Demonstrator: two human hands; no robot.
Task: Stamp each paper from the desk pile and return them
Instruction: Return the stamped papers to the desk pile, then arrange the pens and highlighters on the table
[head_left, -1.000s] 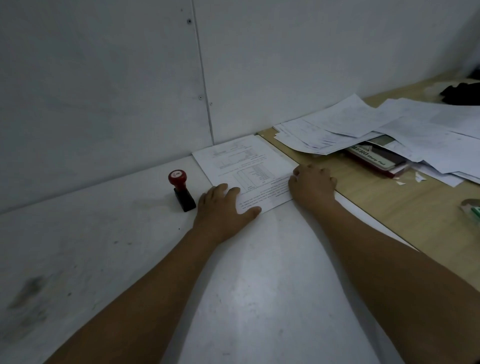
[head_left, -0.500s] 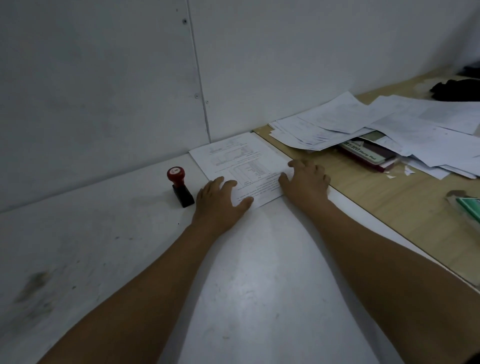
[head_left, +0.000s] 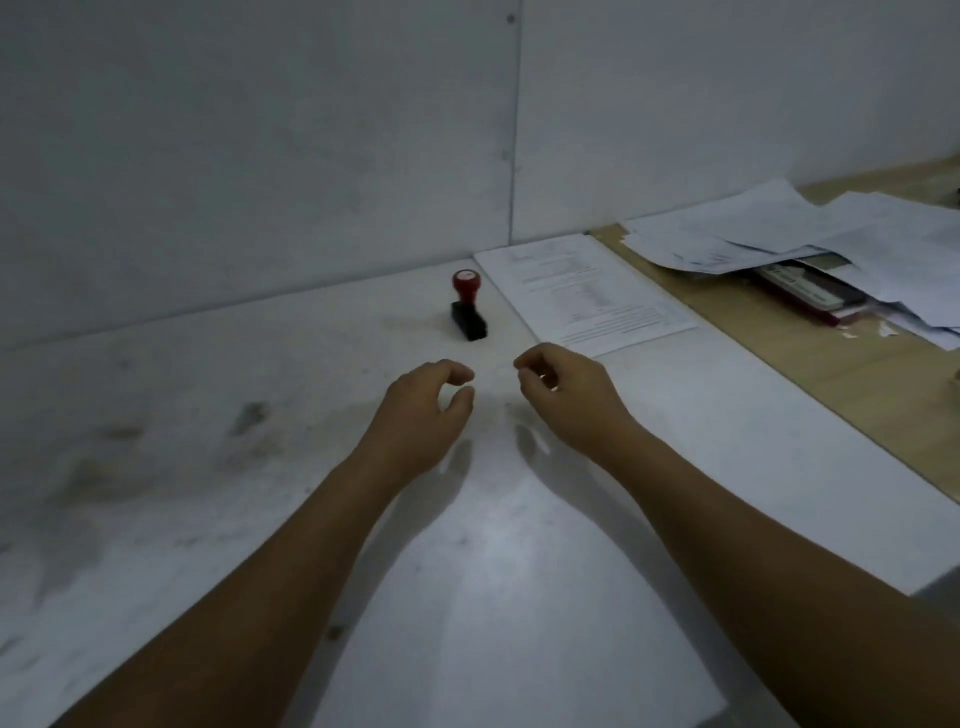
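While your left hand (head_left: 423, 415) hovers over the smudgy white tabletop (head_left: 156, 441), its fingers are loosely curled w/ nothing in them, thumb close to the index tip. Just past it the red-topped stamp (head_left: 467, 306) stands upright on its black base. Your right hand (head_left: 566, 400) is the same deal: curled fingers, empty, near the printed paper (head_left: 582, 293) lying flat by the wall. Far right, the messy pile (head_left: 779, 234) sits on the wood tabletop (head_left: 831, 374).

One head-worn camera looks forward and down, close over the desk (head_left: 519, 571).
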